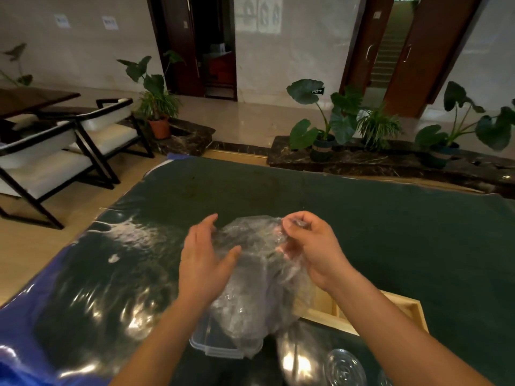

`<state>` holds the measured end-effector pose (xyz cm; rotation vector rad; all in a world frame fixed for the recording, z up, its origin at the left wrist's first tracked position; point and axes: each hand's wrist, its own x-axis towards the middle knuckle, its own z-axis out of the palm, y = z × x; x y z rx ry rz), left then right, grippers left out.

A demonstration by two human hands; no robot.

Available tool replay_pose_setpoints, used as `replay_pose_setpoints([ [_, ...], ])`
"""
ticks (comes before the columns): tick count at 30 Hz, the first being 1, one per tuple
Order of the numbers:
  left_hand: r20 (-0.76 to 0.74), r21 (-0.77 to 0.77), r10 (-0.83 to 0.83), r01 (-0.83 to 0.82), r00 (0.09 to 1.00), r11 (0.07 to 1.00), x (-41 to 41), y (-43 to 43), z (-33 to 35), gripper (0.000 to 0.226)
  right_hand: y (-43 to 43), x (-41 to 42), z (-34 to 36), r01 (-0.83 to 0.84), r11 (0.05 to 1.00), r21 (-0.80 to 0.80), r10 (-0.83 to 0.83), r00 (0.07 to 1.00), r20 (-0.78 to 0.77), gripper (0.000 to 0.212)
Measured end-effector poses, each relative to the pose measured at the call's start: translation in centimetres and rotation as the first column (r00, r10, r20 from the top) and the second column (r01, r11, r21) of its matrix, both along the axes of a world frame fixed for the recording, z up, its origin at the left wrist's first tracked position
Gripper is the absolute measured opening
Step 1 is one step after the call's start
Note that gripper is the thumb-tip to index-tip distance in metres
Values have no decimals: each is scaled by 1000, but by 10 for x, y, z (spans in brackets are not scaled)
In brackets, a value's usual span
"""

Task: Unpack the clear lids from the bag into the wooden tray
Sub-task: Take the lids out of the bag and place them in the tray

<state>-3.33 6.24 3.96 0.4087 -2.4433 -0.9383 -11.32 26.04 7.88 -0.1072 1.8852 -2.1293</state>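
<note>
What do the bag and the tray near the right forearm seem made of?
The bag looks like thin clear plastic film, glossy: it crumples and glints. The tray looks like pale bare wood, matte, with straight board edges.

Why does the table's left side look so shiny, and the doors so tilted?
Head view: room light glares off the plastic cover on the table; the wide-angle lens leans the door frames inward; the clear bag looks smeared.

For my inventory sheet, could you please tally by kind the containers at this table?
Clear plastic bag: 1
Wooden tray: 1
Clear clip-lock box: 1
Total: 3
</note>
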Motion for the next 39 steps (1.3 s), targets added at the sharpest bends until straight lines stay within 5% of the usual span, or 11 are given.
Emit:
replay_pose_setpoints([
  [2, -184, -83, 3, -19, 983, 996, 8, 20, -4, 58, -10, 6, 2, -5, 1000, -22, 5, 1000, -21, 7],
  [6, -67, 362, -240, 247, 969, 899, 7, 53, -7, 38, -21, 13, 1, -29, 999, -22, 29, 999, -17, 5],
  [8, -179, 382, -226, 279, 958, 881, 2, 51, -7, 4, -19, 15, -1, -32, 998, -63, 33, 999, 18, 5],
  [14, -224, 349, -19, 98, 974, 932, 1, 13, -12, 28, 20, -3, 8, 258, 966, -2, -257, 963, -85, 13],
  [18, -196, 500, -179, 256, 964, 827, 3, 17, -12, 6, 23, 0, 8, 161, 986, -42, -162, 986, -33, 12],
  [22, -166, 237, -203, 239, 965, 942, -2, 28, -15, 6, 15, 4, 13, 80, 997, -15, -80, 995, -50, 23],
  [26, -254, 457, 20, 102, 967, 883, -2, 7, -18, 29, 47, -7, 25, 252, 964, 83, -236, 957, -169, 29],
  [29, -275, 529, 14, 139, 961, 837, -5, 8, -11, 28, 50, -1, 22, 152, 959, 240, -82, 957, -277, 35],
  [31, -291, 551, -8, 175, 957, 816, -9, 14, -4, 29, 46, 10, 20, 245, 852, 463, 33, 858, -513, 57],
  [35, -333, 561, -8, 205, 943, 802, -13, 20, 5, 30, 33, 34, 11, 489, 772, 406, 287, 302, -909, 50],
  [39, -351, 532, -47, 241, 935, 812, -9, 19, 3, 27, 7, 22, 0, 172, 447, 878, 624, 643, -443, 70],
])
